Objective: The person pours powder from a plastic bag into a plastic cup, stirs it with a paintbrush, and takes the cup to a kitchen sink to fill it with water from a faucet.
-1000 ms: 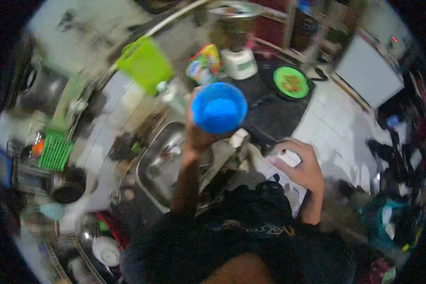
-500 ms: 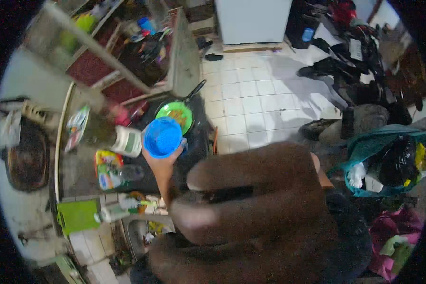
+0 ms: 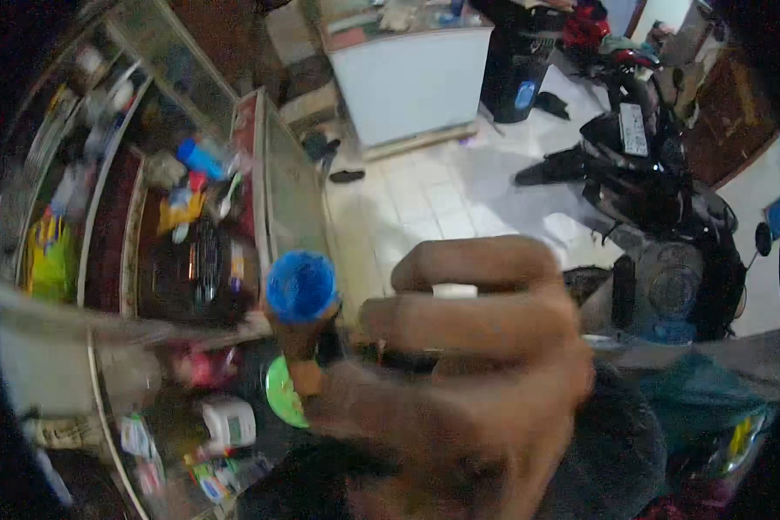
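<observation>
A round blue plastic cup [image 3: 302, 286] is held up in front of the cabinet by my left hand [image 3: 298, 336], whose fingers are closed round its lower part. Its open top faces me, and the inside looks blue; I cannot make out any contents. Very close and blurred, my right hand [image 3: 485, 347] fills the lower middle, fingers loosely bent and pointing left with gaps between them. No object shows in it. Below the cup, a bright green plate [image 3: 279, 394] with some food stands on the dark counter, partly hidden by my hands.
An open cabinet [image 3: 264, 173] with crowded shelves stands at the left. On the counter are a white plastic container [image 3: 230, 423] and colourful packets [image 3: 212, 477]. A white chest-like appliance [image 3: 412, 87], a black bin [image 3: 516, 74] and a motorcycle [image 3: 641, 182] stand across the tiled floor.
The view has tilted up toward the cabinet and motorcycle. My left hand has carried the blue cup off from beside the green plate toward the cabinet. My right hand stays close, bent differently.
</observation>
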